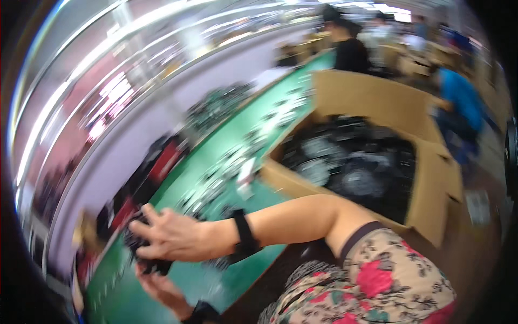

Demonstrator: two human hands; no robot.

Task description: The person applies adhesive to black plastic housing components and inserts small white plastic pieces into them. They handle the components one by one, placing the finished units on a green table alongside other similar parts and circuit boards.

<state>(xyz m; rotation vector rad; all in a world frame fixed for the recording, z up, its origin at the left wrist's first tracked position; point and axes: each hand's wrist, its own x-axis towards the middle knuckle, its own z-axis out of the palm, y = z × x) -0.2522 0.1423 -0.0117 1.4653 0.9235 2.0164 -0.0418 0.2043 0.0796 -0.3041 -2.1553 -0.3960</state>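
At the left end of the green table, my right hand [175,236] reaches across with its fingers bent over a black part [136,237], whose kind is too blurred to tell. From below, my left hand [159,287] holds the same part, its fingers partly hidden beneath it. Both wrists carry black bands. Under my right forearm lie some small dark pieces [218,263] on the green tabletop [237,283].
A large open cardboard box [431,186] full of black and clear parts stands at the table's right side. Rows of small silvery pieces [216,181] run along the table. A heap of greenish parts [221,105] lies farther back. A person in blue [461,105] crouches beyond the box.
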